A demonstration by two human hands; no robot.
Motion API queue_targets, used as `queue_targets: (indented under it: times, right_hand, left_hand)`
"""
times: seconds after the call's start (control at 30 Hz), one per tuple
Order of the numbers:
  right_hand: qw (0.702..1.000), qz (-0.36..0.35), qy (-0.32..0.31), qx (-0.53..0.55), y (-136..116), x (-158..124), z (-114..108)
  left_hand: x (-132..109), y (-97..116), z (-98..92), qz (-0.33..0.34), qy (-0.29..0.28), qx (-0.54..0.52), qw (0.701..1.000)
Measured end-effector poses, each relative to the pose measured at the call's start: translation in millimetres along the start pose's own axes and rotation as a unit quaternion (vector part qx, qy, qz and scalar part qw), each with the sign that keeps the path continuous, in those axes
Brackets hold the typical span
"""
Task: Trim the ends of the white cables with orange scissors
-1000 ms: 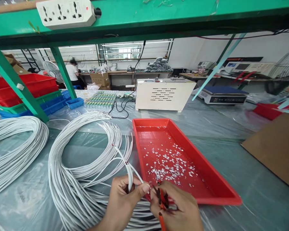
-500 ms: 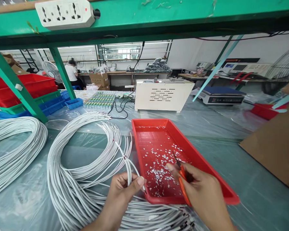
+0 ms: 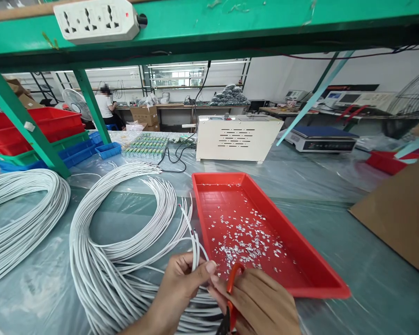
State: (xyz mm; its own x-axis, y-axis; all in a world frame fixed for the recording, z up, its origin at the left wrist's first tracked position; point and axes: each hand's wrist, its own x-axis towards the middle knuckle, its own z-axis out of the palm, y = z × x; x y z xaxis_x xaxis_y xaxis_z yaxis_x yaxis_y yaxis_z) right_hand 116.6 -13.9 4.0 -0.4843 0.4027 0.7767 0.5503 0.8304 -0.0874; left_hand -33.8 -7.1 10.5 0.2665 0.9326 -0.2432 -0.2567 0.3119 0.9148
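My left hand (image 3: 184, 286) is closed around a few white cables (image 3: 195, 249), whose ends stick up between thumb and fingers. My right hand (image 3: 265, 304) holds orange-handled scissors (image 3: 233, 284), with the dark blades turned down toward the bench. Its thumb and fingertips meet my left thumb at the end of one cable; the tip itself is hidden. Under both hands lies a loose bundle of white cables (image 3: 104, 288). Just beyond them, a red tray (image 3: 300, 242) contains scattered small silvery scraps (image 3: 244, 244).
Another cable coil (image 3: 52, 204) lies at the left. Behind the tray stands a cream machine (image 3: 237, 139), with a scale (image 3: 321, 139) to its right. Cardboard (image 3: 401, 209) juts in at right. A green shelf beam (image 3: 230, 23) crosses overhead. One person (image 3: 105, 107) sits far back.
My right hand has moved left and down from over the tray to the cable end at my left hand. The scissors have swung from pointing up to pointing down.
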Motion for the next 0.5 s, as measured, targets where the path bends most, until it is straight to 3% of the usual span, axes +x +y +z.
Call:
queue_targets:
  times: [0.13, 0.23, 0.3, 0.37, 0.43, 0.5]
  right_hand:
    - [0.998, 0.064, 0.017, 0.013, -1, -4, -1]
    - [0.967, 0.232, 0.055, 0.089, -5, -1, -2]
    - [0.913, 0.365, 0.060, 0.172, -9, 3, -2]
    - [0.840, 0.474, 0.041, 0.262, -10, 5, -1]
    - [0.769, 0.535, 0.012, 0.351, -9, 6, 2]
    - [0.720, 0.556, -0.002, 0.415, -5, 6, 4]
  left_hand:
    - [0, -4, -2.5, 0.051, 0.029, 0.012, 0.998]
    - [0, -7, -4.0, 0.083, 0.030, 0.030, 0.996]
    - [-1, -7, -3.1, 0.074, -0.018, 0.032, 0.997]
    - [-2, -5, -1.0, 0.067, -0.054, 0.024, 0.996]
    - [-3, -3, 0.9, 0.071, -0.077, 0.025, 0.994]
    - [-3, -3, 1.2, 0.074, -0.089, 0.030, 0.993]
